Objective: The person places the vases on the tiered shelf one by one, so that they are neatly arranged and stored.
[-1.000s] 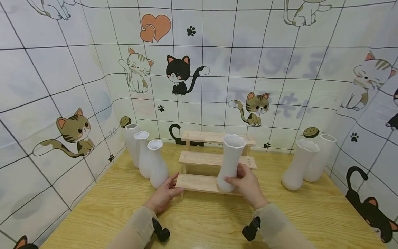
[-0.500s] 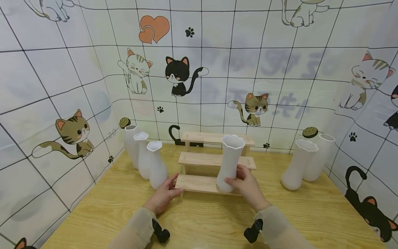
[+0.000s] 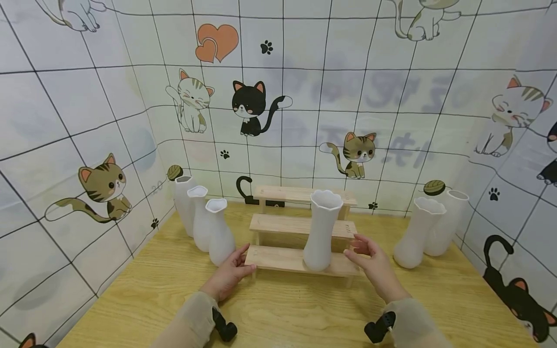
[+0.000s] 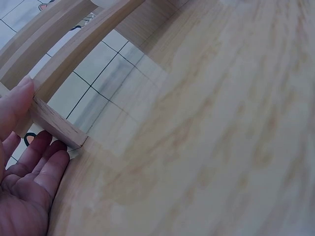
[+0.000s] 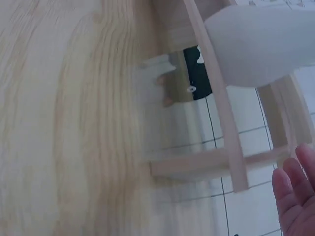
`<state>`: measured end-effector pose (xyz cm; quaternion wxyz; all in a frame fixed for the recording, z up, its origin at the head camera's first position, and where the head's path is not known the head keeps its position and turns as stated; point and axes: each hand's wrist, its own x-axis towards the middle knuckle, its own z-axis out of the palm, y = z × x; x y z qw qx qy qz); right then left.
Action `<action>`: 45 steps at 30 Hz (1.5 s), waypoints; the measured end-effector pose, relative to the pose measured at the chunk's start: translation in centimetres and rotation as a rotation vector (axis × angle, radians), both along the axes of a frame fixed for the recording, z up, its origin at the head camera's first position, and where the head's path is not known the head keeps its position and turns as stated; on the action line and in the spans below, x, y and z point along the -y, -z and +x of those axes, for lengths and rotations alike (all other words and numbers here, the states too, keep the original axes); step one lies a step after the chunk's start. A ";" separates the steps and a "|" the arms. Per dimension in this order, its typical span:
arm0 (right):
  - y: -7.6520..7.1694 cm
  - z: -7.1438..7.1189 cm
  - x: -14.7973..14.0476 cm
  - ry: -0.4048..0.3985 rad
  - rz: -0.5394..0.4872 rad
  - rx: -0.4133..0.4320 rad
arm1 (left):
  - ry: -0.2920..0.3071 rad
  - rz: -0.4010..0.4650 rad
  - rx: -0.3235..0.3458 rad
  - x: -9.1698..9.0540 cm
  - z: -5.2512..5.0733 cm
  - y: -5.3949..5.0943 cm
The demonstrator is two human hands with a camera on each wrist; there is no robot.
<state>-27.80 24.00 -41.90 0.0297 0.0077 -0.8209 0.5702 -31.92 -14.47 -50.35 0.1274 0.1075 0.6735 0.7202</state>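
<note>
A white vase with a wavy rim (image 3: pixel 319 232) stands upright on the lowest step of a three-tier wooden stand (image 3: pixel 278 258), right of its middle. My left hand (image 3: pixel 228 275) grips that step's left end; in the left wrist view the thumb of the hand (image 4: pixel 24 182) lies on the plank's corner and the fingers curl beside the stand's leg (image 4: pixel 59 125). My right hand (image 3: pixel 376 268) is off the vase, at the stand's right end, fingers loosely extended. In the right wrist view this hand (image 5: pixel 295 191) holds nothing, near the stand (image 5: pixel 224 113) and below the vase (image 5: pixel 261 46).
Three white vases (image 3: pixel 222 237) stand close together left of the stand. Two more, one wavy-rimmed (image 3: pixel 417 237) and one plain-rimmed (image 3: pixel 450 224), stand to its right. The wooden table (image 3: pixel 287 314) meets a cat-patterned wall covering (image 3: pixel 304 96) behind the stand.
My right hand has let go of the vase and moved right, to the stand's right end. The vase stays on the lowest step. My left hand keeps its place.
</note>
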 end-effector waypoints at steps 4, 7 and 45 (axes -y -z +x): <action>0.7 0.2 -1.1 0.025 -0.005 0.028 | -0.003 0.002 -0.003 0.0 -0.1 0.1; 1.6 0.3 -1.8 0.046 -0.006 0.043 | -0.005 -0.002 -0.006 0.1 -0.1 0.2; 7.9 -0.1 -3.0 -0.069 -0.140 0.131 | -0.043 -0.042 -0.028 -0.3 0.4 -0.3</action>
